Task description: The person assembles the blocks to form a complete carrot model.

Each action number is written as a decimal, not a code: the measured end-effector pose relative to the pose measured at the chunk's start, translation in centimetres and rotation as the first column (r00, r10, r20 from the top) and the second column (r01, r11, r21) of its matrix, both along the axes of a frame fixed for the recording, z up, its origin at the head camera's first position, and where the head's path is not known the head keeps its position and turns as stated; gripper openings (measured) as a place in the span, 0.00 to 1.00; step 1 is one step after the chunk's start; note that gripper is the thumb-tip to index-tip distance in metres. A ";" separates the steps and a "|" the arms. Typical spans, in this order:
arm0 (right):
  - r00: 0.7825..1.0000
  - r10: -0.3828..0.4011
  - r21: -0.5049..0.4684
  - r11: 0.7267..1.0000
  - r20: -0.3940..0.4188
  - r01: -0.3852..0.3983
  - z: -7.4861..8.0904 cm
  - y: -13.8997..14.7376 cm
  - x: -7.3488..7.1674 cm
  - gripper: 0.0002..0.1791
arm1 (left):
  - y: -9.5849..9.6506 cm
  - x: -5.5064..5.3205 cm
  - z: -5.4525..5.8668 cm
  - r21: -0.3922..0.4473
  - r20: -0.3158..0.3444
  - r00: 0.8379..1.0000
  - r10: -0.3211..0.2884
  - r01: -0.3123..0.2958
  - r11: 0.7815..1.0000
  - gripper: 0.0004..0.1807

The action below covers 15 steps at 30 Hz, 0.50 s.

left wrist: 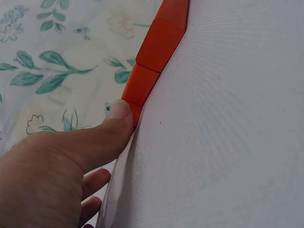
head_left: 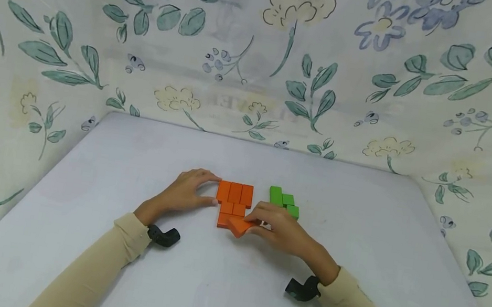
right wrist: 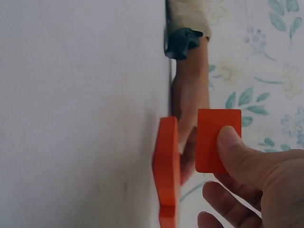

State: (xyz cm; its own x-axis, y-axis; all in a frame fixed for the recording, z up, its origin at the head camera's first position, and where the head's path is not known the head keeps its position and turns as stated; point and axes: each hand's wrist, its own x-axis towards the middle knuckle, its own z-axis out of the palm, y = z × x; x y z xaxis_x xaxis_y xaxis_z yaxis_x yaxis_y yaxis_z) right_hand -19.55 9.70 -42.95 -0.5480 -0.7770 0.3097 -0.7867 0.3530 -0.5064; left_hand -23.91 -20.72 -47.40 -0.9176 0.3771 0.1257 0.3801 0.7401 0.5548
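Observation:
Flat orange blocks (head_left: 235, 193) lie together on the table in rows: three upright ones across the top and smaller ones below. My left hand (head_left: 185, 192) is at their left side, thumb and index finger spread and touching the edge. In the left wrist view the thumb (left wrist: 118, 114) rests against the end of the orange row (left wrist: 145, 83). My right hand (head_left: 280, 227) pinches a loose orange block (right wrist: 209, 142) between thumb and fingers. That block is tilted and overlaps the lower right of the group in the head view.
Several green blocks (head_left: 276, 195) lie grouped just behind the right hand, partly hidden by it. The white table (head_left: 225, 293) ends at the back against a flowered cloth (head_left: 241, 57), which also hangs at both sides. Each wrist wears a black camera mount (head_left: 302, 289).

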 end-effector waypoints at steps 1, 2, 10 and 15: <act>1.000 0.002 0.021 1.000 -0.012 -0.002 -0.2 -0.4 0.0 0.12 | 0.0 0.0 0.0 0.004 0.004 1.000 -0.001 0.001 1.000 0.34; 1.000 0.001 0.041 0.999 -0.025 0.000 -0.4 -0.7 0.0 0.12 | 0.0 0.1 -0.1 0.006 0.006 1.000 -0.002 0.002 1.000 0.34; 0.997 -0.018 0.077 0.997 -0.077 0.024 -1.9 -1.9 0.3 0.10 | 0.0 0.2 -0.2 0.006 0.005 1.000 -0.017 0.017 1.000 0.35; 0.995 -0.034 0.072 0.997 -0.091 0.041 -2.0 -2.1 0.3 0.10 | -0.1 0.1 0.0 0.000 -0.018 1.000 -0.011 0.011 1.000 0.35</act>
State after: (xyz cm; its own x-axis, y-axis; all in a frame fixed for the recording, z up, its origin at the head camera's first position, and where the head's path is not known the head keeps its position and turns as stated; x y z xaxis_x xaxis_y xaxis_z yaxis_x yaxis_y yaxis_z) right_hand -19.23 7.61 -44.95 -0.5498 -0.7791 0.3013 -0.8132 0.4168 -0.4062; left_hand -23.77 -20.86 -47.39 -0.9111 0.3869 0.1423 0.3980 0.7359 0.5478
